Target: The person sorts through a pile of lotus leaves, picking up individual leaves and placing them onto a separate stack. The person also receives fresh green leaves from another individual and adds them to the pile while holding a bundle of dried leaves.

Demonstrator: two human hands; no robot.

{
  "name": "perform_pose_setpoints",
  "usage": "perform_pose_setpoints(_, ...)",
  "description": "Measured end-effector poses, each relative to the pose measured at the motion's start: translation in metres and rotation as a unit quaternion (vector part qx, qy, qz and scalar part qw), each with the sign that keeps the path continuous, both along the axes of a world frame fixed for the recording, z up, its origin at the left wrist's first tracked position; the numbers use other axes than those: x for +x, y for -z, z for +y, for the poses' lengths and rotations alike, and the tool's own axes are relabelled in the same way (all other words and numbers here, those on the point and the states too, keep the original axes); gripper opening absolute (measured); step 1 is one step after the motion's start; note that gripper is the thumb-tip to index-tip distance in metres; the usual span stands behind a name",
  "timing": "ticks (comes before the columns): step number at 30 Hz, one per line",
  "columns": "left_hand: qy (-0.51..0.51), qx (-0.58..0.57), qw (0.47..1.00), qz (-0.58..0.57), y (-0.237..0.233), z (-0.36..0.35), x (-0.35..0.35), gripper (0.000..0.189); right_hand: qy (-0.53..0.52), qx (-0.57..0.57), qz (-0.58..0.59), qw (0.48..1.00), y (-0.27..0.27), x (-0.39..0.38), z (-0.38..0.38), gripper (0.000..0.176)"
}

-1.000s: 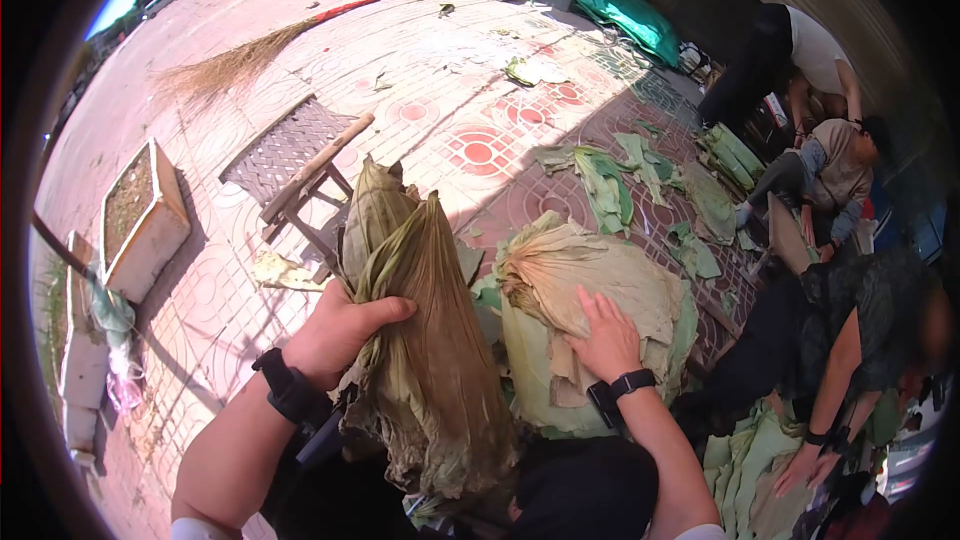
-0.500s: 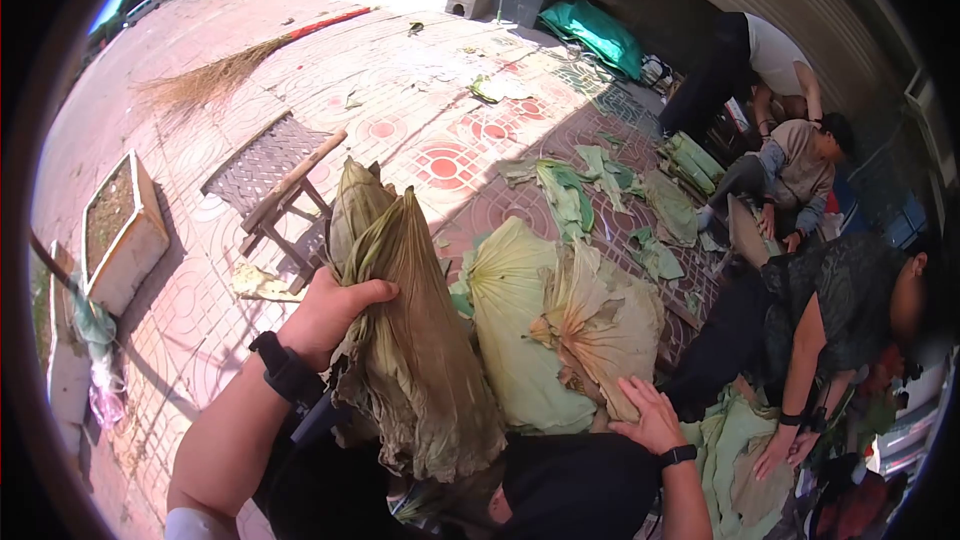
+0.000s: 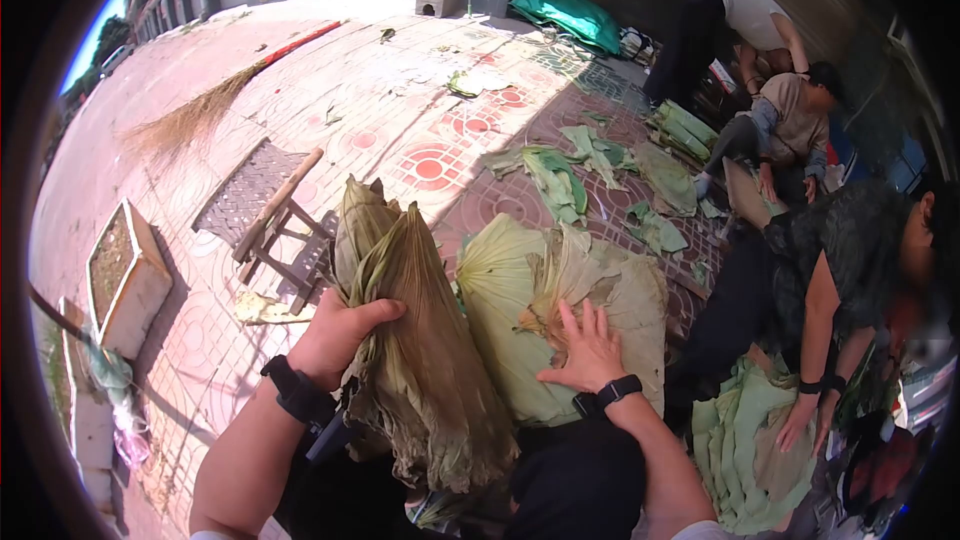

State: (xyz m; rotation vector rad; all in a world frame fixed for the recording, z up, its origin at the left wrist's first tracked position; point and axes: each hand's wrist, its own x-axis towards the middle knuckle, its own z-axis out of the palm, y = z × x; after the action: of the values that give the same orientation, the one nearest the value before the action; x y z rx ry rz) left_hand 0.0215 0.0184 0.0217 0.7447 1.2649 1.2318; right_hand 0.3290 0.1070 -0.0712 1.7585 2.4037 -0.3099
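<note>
My left hand (image 3: 352, 325) is wrapped round a bundle of dried brown-green leaves (image 3: 425, 370), thumb across the front. The bundle hangs down over my lap, its gathered tips pointing up. My right hand (image 3: 588, 352) lies with fingers spread on a dry tan leaf (image 3: 625, 305), near its puckered orange-brown centre. Under and beside that leaf is a large pale green leaf (image 3: 505, 310), which spreads out in front of my knees.
A low woven stool (image 3: 265, 205) stands ahead on the left, near white planter boxes (image 3: 125, 290). A broom (image 3: 215, 100) lies farther off. On the right, a co-worker's hands (image 3: 798, 420) rest on stacked leaves (image 3: 745, 440). Loose leaves (image 3: 560, 185) litter the paving; two people are behind.
My right hand has moved up and left, from the tan leaf's lower edge to near its centre. My left hand keeps its hold on the bundle. The view has shifted slightly.
</note>
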Motion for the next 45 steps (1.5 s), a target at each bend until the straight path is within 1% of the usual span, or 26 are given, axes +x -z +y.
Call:
perform_pose_setpoints(1, 0.003, 0.010, 1.000, 0.005, 0.001, 0.000, -0.003, 0.049, 0.006, 0.012, -0.011, 1.000, 0.013, -0.001, 0.000, 0.108)
perform_pose_setpoints(3, 0.003, 0.006, 1.000, 0.006, 0.002, -0.003, -0.005, 0.048, -0.012, 0.000, 0.057, 0.998, 0.021, 0.009, 0.002, 0.109)
perform_pose_setpoints(7, 0.018, -0.022, 1.000, 0.001, 0.000, -0.001, -0.009, 0.046, -0.035, -0.038, 0.197, 0.979, 0.006, 0.029, 0.003, 0.107)
perform_pose_setpoints(10, 0.026, -0.019, 0.999, 0.009, 0.003, 0.000, -0.009, 0.046, -0.021, -0.059, 0.194, 0.979, 0.002, 0.034, 0.002, 0.108)
perform_pose_setpoints(13, 0.027, -0.010, 1.000, 0.006, 0.001, 0.000, -0.005, 0.046, 0.041, -0.049, 0.252, 0.966, 0.004, 0.029, 0.003, 0.102)
perform_pose_setpoints(16, 0.024, -0.009, 1.000, 0.007, -0.001, -0.001, -0.002, 0.046, 0.011, 0.064, 0.146, 0.987, 0.015, 0.017, -0.001, 0.085)
perform_pose_setpoints(19, 0.008, 0.003, 1.000, 0.024, -0.001, 0.000, 0.001, 0.042, 0.031, 0.072, 0.174, 0.982, 0.013, 0.016, -0.004, 0.062)
perform_pose_setpoints(20, 0.000, 0.008, 1.000, 0.030, 0.000, -0.001, 0.002, 0.039, 0.043, 0.072, 0.201, 0.976, 0.011, 0.018, -0.006, 0.057)
perform_pose_setpoints(22, 0.003, 0.007, 1.000, 0.028, 0.005, -0.002, 0.000, 0.043, 0.067, 0.073, 0.257, 0.961, 0.005, 0.027, -0.010, 0.047)
perform_pose_setpoints(25, 0.004, -0.002, 0.999, 0.033, 0.005, -0.005, -0.002, 0.044, 0.033, 0.031, 0.373, 0.927, -0.002, 0.054, -0.013, 0.044)
perform_pose_setpoints(26, 0.005, -0.006, 0.999, 0.034, 0.004, -0.006, -0.001, 0.044, 0.031, -0.022, 0.377, 0.925, -0.007, 0.061, -0.015, 0.041)
perform_pose_setpoints(29, -0.010, -0.009, 1.000, 0.021, -0.005, -0.009, 0.006, 0.042, 0.069, -0.070, 0.415, 0.905, -0.026, 0.067, -0.029, 0.039)
perform_pose_setpoints(32, -0.010, 0.028, 0.999, 0.028, 0.004, -0.008, 0.006, 0.042, 0.121, 0.010, 0.557, 0.822, -0.014, 0.095, -0.025, 0.035)
perform_pose_setpoints(33, -0.013, 0.028, 0.999, 0.036, 0.001, -0.010, 0.007, 0.042, 0.176, -0.022, 0.651, 0.738, -0.032, 0.094, -0.035, 0.033)
perform_pose_setpoints(35, -0.017, 0.031, 0.998, 0.050, -0.008, -0.013, 0.014, 0.042, 0.169, -0.026, 0.761, 0.626, -0.044, 0.114, -0.043, 0.036)
perform_pose_setpoints(37, -0.002, 0.035, 0.998, 0.043, -0.012, -0.015, 0.016, 0.042, 0.146, -0.002, 0.799, 0.584, -0.068, 0.134, -0.059, 0.039)
perform_pose_setpoints(39, 0.009, 0.040, 0.999, 0.031, -0.012, -0.015, 0.019, 0.042, 0.163, 0.029, 0.822, 0.545, -0.087, 0.157, -0.081, 0.043)
perform_pose_setpoints(41, 0.016, 0.046, 0.999, 0.015, -0.011, -0.014, 0.023, 0.042, 0.210, 0.082, 0.833, 0.506, -0.096, 0.190, -0.102, 0.044)
perform_pose_setpoints(44, 0.026, 0.035, 0.999, 0.010, -0.016, -0.011, 0.032, 0.043, 0.300, 0.151, 0.819, 0.465, -0.113, 0.221, -0.145, 0.044)
perform_pose_setpoints(45, 0.023, 0.032, 0.999, 0.008, -0.017, -0.011, 0.033, 0.044, 0.321, 0.156, 0.814, 0.459, -0.114, 0.230, -0.156, 0.044)
